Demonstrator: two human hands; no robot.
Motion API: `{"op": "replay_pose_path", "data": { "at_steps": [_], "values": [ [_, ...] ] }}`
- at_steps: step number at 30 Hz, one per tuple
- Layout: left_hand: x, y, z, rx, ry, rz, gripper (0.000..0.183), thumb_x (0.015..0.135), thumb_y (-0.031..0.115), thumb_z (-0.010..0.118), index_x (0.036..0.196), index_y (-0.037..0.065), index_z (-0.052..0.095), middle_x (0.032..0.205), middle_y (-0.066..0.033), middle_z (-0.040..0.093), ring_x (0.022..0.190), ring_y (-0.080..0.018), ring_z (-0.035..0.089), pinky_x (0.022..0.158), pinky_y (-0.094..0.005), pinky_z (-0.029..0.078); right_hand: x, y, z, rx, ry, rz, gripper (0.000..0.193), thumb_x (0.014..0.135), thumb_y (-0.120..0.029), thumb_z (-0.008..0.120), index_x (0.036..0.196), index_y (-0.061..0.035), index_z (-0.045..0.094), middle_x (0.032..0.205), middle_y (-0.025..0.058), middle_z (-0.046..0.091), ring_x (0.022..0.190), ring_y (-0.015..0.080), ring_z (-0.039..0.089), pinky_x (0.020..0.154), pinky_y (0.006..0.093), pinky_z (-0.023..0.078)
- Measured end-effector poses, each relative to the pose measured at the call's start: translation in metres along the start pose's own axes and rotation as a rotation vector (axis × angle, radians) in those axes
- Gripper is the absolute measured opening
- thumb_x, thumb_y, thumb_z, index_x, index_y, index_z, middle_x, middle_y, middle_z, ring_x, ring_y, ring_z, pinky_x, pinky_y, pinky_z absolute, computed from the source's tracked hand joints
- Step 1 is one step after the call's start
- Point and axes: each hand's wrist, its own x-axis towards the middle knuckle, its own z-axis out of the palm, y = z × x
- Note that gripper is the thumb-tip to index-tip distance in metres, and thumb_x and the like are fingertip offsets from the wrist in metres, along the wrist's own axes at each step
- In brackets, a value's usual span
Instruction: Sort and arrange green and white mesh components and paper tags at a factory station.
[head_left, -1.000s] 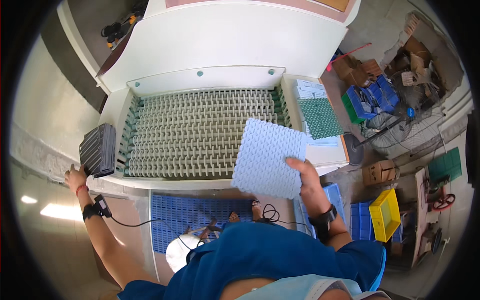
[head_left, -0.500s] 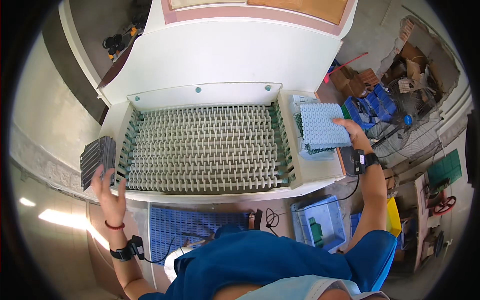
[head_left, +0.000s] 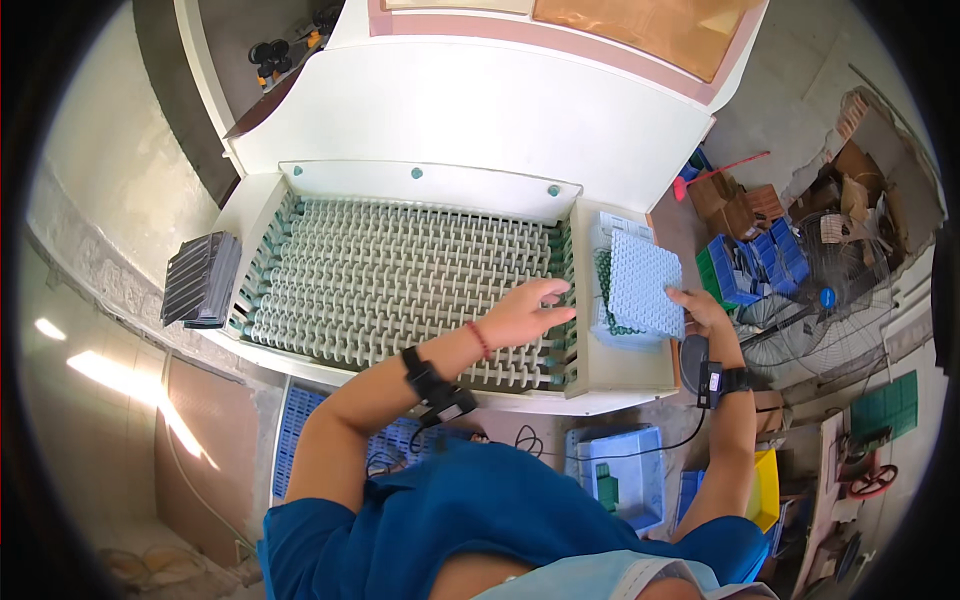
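My right hand (head_left: 698, 309) grips the near right edge of a light blue sheet (head_left: 645, 280) with a bumpy, regular pattern, thumb on top. The sheet is tilted over a dark green chain-like or bumpy piece (head_left: 612, 290), which shows along its left side. Both are above a pale stack (head_left: 612, 228) on the machine's right ledge. My left hand (head_left: 532, 312) hangs over the right part of the roller conveyor (head_left: 400, 280), fingers apart and holding nothing, its fingertips toward the sheet. A stack of dark grey slatted plates (head_left: 203, 280) stands at the conveyor's left end.
A white panel (head_left: 430, 105) rises behind the rollers. Below the right ledge sits a light blue crate (head_left: 630, 470) with a green piece inside. Blue bins (head_left: 770, 255), a floor fan (head_left: 825, 295) and a yellow bin (head_left: 764, 490) are on the right. A cable (head_left: 640, 450) runs from my right wrist.
My left hand has left the dark stack and swung right across the rollers toward the sheet. My right hand keeps its grip, and the sheet has tilted. The view has shifted.
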Motion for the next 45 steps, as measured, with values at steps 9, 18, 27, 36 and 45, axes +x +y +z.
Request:
{"op": "replay_pose_path", "data": {
  "at_steps": [9, 18, 27, 36, 45],
  "values": [
    [0.072, -0.018, 0.057, 0.077, -0.023, -0.132, 0.066, 0.084, 0.04, 0.062, 0.123, -0.01, 0.045, 0.12, -0.0258, 0.052, 0.112, -0.0321, 0.053, 0.092, -0.0365, 0.043, -0.021, 0.028, -0.006, 0.47, -0.201, -0.071, 0.069, 0.071, -0.036, 0.076, 0.119, 0.0069, 0.05, 0.11, 0.016, 0.06, 0.098, 0.0266, 0.061, 0.082, 0.0394, 0.05],
    [0.063, -0.023, 0.061, 0.099, -0.025, -0.026, 0.068, 0.085, 0.041, 0.06, 0.126, -0.01, 0.04, 0.129, -0.0238, 0.041, 0.107, -0.0291, 0.051, 0.087, -0.0339, 0.045, -0.05, 0.037, 0.006, 0.691, -0.193, -0.128, 0.062, 0.078, -0.026, 0.071, 0.125, 0.0051, 0.044, 0.113, 0.0167, 0.058, 0.101, 0.0276, 0.06, 0.086, 0.0392, 0.049],
    [-0.008, 0.004, -0.032, -0.157, 0.026, 0.016, 0.05, 0.088, 0.033, 0.06, 0.119, -0.003, 0.047, 0.118, -0.0188, 0.049, 0.107, -0.0282, 0.054, 0.081, -0.0339, 0.05, -0.112, 0.047, 0.061, 0.883, -0.16, -0.207, 0.068, 0.083, -0.034, 0.062, 0.133, 0.0023, 0.034, 0.126, 0.0177, 0.05, 0.111, 0.0345, 0.052, 0.096, 0.0453, 0.043],
    [-0.207, 0.032, -0.206, 0.316, 0.802, 0.249, 0.035, 0.079, 0.016, 0.068, 0.108, 0.001, 0.055, 0.114, -0.0169, 0.053, 0.097, -0.0301, 0.055, 0.08, -0.0352, 0.048, -0.084, -0.088, 0.238, 1.185, -0.303, -0.239, 0.062, 0.086, -0.024, 0.06, 0.134, 0.0028, 0.031, 0.129, 0.0207, 0.047, 0.113, 0.0367, 0.051, 0.094, 0.0501, 0.044],
    [-0.365, 0.004, -0.339, 1.312, 1.21, -0.107, 0.044, 0.078, 0.031, 0.066, 0.11, 0.002, 0.057, 0.121, -0.0148, 0.053, 0.113, -0.0346, 0.049, 0.097, -0.0466, 0.036, -0.008, -0.26, 0.441, 0.888, -0.563, -0.312, 0.056, 0.087, -0.025, 0.059, 0.132, 0.0018, 0.037, 0.13, 0.016, 0.049, 0.118, 0.0308, 0.049, 0.102, 0.0427, 0.037]
  ]
}}
